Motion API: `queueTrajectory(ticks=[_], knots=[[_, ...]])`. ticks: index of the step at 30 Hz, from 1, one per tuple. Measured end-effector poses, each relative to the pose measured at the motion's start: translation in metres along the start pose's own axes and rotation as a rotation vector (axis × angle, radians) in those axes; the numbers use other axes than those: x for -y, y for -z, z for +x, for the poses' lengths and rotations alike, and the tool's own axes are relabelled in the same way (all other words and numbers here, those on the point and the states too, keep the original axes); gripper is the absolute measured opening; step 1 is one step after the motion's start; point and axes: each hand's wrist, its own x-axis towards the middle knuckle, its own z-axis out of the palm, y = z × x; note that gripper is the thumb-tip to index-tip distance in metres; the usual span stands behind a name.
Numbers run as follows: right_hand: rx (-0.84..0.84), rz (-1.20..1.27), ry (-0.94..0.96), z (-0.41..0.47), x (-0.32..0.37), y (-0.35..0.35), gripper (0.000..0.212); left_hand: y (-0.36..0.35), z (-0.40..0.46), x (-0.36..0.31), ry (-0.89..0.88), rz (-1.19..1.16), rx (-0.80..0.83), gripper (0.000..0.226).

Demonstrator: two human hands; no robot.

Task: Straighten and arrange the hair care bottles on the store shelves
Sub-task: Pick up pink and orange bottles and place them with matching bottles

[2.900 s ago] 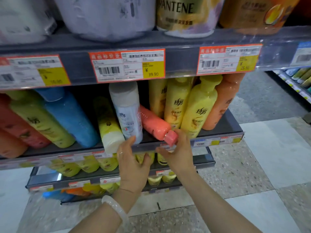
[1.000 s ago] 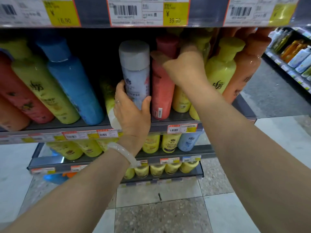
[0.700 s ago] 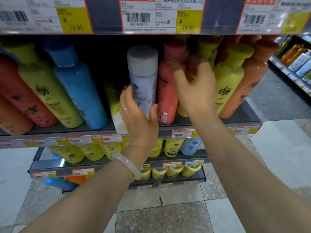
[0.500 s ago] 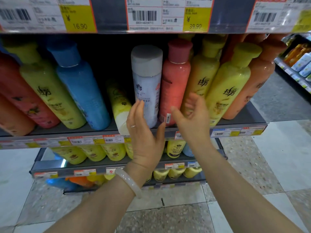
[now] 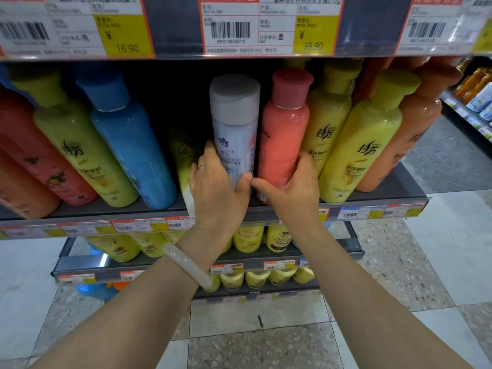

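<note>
A white bottle with a grey cap stands upright in the middle of the shelf. My left hand grips its lower part, fingers on the left side and thumb on the right. Right beside it stands a pink bottle, and my right hand holds its base with fingers round the right side. A small yellow bottle leans behind my left hand, partly hidden.
Blue, yellow-green and red bottles lean at the left. Yellow and orange bottles stand at the right. Price tags line the shelf edge overhead. Lower shelves hold yellow bottles. Tiled floor lies below.
Both hands, lifted off and open half a second ago, have returned to the bottles: the left grips the white bottle, the right the pink one. The pink bottle, earlier lying down, stands upright.
</note>
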Motion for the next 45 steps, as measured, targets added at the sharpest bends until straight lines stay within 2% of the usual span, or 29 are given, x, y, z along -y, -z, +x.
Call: queueTrajectory(ticks=[4, 6, 10, 13, 17, 20, 22, 25, 27, 31, 35, 39, 45], knots=[[0.12, 0.17, -0.045, -0.009, -0.011, 0.006, 0.068, -0.002, -0.007, -0.002, -0.008, 0.033, -0.03, 0.078], [0.101, 0.202, -0.066, -0.009, -0.013, 0.009, 0.065, -0.002, -0.019, -0.004, -0.108, -0.022, -0.09, 0.074], [0.025, 0.136, -0.058, -0.011, -0.013, 0.004, 0.082, -0.008, -0.051, -0.001, -0.275, -0.144, -0.137, 0.052], [0.034, 0.13, -0.028, -0.013, -0.011, -0.002, 0.096, -0.02, -0.063, 0.005, -0.21, -0.215, -0.082, 0.045], [-0.01, 0.09, -0.039, -0.007, -0.01, -0.005, 0.084, -0.026, -0.067, 0.009, -0.044, -0.269, 0.055, 0.048], [-0.024, 0.019, -0.003, -0.004, -0.015, -0.004, 0.086, -0.025, -0.069, 0.006, -0.007, -0.251, 0.128, 0.049], [0.054, 0.039, 0.009, -0.004, -0.018, 0.0, 0.084, -0.023, -0.069, 0.006, 0.0, -0.236, 0.153, 0.05], [0.213, 0.217, -0.011, -0.002, -0.027, 0.007, 0.073, -0.025, -0.068, 0.007, 0.042, -0.217, 0.266, 0.056], [0.241, 0.25, -0.013, 0.0, -0.027, 0.011, 0.071, -0.029, -0.067, 0.007, 0.032, -0.205, 0.318, 0.06], [0.183, 0.26, 0.01, 0.006, -0.023, 0.018, 0.081, -0.035, -0.065, 0.002, 0.037, -0.197, 0.295, 0.063], [0.3, 0.223, 0.038, 0.004, -0.025, 0.019, 0.07, -0.045, -0.062, 0.003, 0.03, -0.25, 0.261, 0.068], [0.182, 0.157, 0.031, 0.004, -0.022, 0.016, 0.07, -0.051, -0.061, -0.003, 0.054, -0.212, 0.228, 0.069], [0.124, 0.086, 0.032, 0.002, -0.01, 0.019, 0.059, -0.055, -0.061, -0.011, 0.122, -0.226, 0.155, 0.065]])
